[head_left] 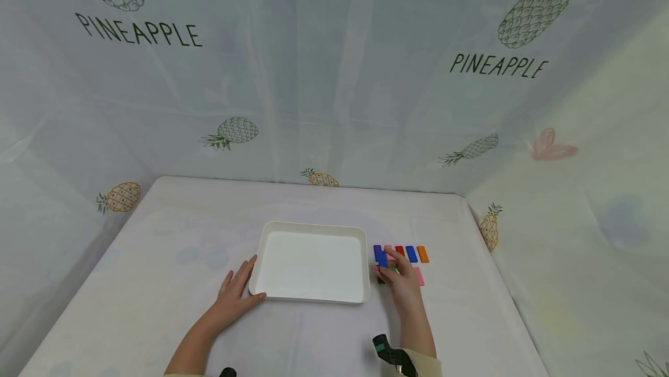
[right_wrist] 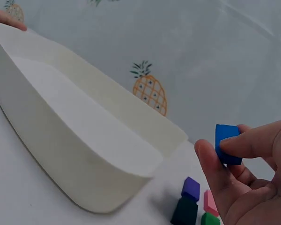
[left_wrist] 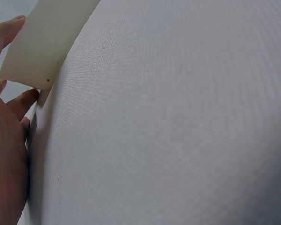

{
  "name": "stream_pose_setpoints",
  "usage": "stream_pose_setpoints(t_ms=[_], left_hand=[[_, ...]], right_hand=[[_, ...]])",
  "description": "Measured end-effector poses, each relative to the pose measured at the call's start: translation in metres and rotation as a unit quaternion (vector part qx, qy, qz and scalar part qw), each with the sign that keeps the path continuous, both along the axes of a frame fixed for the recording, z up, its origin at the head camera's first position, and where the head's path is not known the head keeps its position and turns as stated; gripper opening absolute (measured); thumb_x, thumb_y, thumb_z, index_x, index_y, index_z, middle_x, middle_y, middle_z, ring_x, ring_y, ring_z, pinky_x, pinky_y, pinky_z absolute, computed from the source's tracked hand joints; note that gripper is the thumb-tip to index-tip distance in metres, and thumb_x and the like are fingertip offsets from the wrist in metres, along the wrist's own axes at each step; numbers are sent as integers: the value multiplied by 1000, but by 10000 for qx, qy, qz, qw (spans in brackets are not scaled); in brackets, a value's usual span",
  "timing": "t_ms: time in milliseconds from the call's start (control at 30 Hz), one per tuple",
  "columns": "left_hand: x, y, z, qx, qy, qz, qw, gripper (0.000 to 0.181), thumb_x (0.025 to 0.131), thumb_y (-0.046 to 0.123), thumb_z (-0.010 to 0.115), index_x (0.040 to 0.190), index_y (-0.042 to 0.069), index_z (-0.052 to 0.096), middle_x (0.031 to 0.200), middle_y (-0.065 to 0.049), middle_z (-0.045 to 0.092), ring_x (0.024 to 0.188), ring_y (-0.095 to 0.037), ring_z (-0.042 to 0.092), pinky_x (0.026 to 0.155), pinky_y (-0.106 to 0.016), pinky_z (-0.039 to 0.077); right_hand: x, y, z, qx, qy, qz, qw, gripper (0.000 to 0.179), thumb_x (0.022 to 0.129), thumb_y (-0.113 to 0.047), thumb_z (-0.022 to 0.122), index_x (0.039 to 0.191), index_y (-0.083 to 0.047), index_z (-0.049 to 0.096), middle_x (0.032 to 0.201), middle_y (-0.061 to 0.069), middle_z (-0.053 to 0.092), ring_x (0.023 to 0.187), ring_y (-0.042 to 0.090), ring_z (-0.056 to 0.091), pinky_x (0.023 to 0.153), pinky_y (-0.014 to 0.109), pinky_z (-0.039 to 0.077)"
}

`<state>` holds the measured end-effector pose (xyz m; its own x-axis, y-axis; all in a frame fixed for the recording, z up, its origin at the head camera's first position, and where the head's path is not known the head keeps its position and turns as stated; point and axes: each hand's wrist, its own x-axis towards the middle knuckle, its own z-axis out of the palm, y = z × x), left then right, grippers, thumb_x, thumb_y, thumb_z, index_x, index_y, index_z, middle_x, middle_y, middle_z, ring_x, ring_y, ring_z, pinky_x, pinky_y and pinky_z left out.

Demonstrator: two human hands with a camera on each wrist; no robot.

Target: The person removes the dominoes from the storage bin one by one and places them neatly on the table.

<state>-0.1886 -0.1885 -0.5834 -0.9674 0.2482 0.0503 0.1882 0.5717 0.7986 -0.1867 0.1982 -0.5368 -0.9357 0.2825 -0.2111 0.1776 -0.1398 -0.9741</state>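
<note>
My right hand [head_left: 405, 291] pinches a small blue block [right_wrist: 228, 144] between thumb and fingers, raised over the rows of blocks just right of the tray. My left hand [head_left: 233, 297] rests at the left end of the white tray [head_left: 313, 264], its fingers spread along that side and the thumb at the near left corner. In the left wrist view, those fingers touch the tray's outer wall [left_wrist: 42, 42]. Nothing lies inside the tray. Below the held block in the right wrist view are a purple block [right_wrist: 191, 188] and a dark green block [right_wrist: 184, 212].
The back row also has a red block [head_left: 399, 250], another blue block [head_left: 412, 254] and an orange block [head_left: 423, 254]. A pink block [head_left: 419, 276] lies in the nearer row, partly behind the right hand. White cloth covers the table [head_left: 313, 348]; a pineapple-print curtain [head_left: 324, 75] hangs behind.
</note>
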Motion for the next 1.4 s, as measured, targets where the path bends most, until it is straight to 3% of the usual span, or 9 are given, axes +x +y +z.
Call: stream_pose_setpoints(t_ms=[100,600,833,1000,1200,1400], left_hand=[[0,0,0,-18,68,2,10000,91,84,35,73,154,7,24,152,-22,33,143,-45,17,112,-60,0],[0,0,-2,-31,169,18,9999,90,84,37,72,154,7,24,153,-22,32,142,-45,18,112,-60,1],[0,1,-2,-29,188,-6,9998,90,84,37,72,154,7,24,152,-22,33,142,-45,18,112,-60,2],[-1,1,-3,-6,165,-14,9999,90,85,36,72,154,7,23,152,-22,33,143,-45,17,112,-61,1],[-1,1,-2,-93,117,-2,9999,90,85,37,72,154,6,23,153,-22,32,143,-45,17,112,-60,1],[0,1,0,-5,129,-7,9999,90,84,35,73,154,6,24,152,-23,33,142,-46,17,112,-61,0]], right_hand=[[2,8,-1,-125,18,-48,9999,48,92,9,55,138,-5,54,109,18,45,99,31,68,84,28,55],[14,44,0,265,-326,-814,9958,43,96,3,56,137,-6,55,114,13,41,94,13,67,85,22,53],[19,58,3,585,-563,-1483,9856,37,96,-4,59,133,-5,58,119,13,47,98,18,63,81,19,53],[21,69,-1,1105,-818,-1857,9729,35,97,-13,60,131,-8,60,121,11,51,103,21,47,72,9,48],[21,80,-13,1526,-1030,-1962,9631,34,97,-13,60,130,-7,60,119,13,52,99,25,49,63,6,44],[21,87,-24,1749,-972,-1899,9612,34,96,-11,59,130,-4,60,117,15,51,98,27,49,62,5,42]])
